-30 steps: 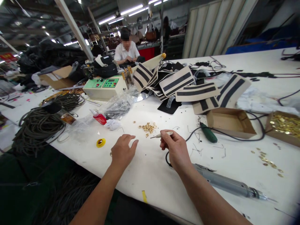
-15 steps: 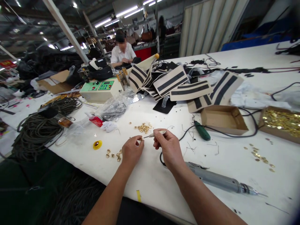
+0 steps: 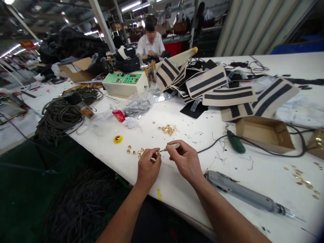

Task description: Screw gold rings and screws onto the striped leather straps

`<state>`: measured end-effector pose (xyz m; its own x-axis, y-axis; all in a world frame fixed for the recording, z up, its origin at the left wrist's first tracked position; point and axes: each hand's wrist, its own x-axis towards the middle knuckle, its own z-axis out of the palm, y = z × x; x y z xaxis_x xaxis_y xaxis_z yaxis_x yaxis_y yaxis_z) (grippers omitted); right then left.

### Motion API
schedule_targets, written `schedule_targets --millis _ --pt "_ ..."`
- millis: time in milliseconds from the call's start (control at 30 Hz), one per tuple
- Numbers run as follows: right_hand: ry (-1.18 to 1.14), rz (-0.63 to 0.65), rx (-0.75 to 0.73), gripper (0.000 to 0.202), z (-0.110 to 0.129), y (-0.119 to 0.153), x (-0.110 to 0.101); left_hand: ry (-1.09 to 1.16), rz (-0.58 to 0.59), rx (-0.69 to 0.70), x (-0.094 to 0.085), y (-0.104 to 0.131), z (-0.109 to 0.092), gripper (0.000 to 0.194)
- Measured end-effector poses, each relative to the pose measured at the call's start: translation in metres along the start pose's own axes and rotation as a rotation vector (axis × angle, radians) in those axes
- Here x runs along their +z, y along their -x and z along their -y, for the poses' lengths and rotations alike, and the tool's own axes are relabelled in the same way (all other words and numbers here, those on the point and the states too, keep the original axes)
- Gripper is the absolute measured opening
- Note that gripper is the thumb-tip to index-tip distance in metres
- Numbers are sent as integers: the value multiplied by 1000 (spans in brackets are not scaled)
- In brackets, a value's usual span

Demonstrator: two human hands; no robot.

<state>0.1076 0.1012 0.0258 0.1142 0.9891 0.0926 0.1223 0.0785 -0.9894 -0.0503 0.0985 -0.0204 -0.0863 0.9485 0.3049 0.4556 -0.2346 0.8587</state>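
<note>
Between thumb and fingertips, my left hand (image 3: 149,166) pinches a small gold metal fitting (image 3: 158,153). My right hand (image 3: 186,160) is closed around the pale handle of a thin screwdriver-like tool (image 3: 173,146). Its metal tip points left and meets the fitting or lies right beside it; the exact contact is too small to make out. Just beyond my hands lies a loose pile of gold fittings (image 3: 168,129). Several more gold fittings (image 3: 133,152) lie left of my left hand, some partly hidden behind it.
A grey electric screwdriver (image 3: 243,192) lies right of my right forearm. Behind it are a green-handled tool (image 3: 236,141), an open cardboard box (image 3: 264,135) and gold discs (image 3: 301,177). Yellow tape roll (image 3: 118,139) and red bottle (image 3: 118,114) stand left. A co-worker (image 3: 151,42) sits beyond the striped panels (image 3: 207,82).
My view has swung left, so the table's contents appear farther right. Both hands stay close together, still holding the fitting and the tool, with the tool tip at the fitting.
</note>
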Motion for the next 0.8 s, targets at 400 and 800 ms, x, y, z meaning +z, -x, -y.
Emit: schedule_targets --millis 400,800 --pt "-86 99 -26 25 32 -8 51 405 -7 -422 -54 30 29 34" --pt "528 447 -202 17 2 -112 215 487 -80 -481 -101 32 53 35"
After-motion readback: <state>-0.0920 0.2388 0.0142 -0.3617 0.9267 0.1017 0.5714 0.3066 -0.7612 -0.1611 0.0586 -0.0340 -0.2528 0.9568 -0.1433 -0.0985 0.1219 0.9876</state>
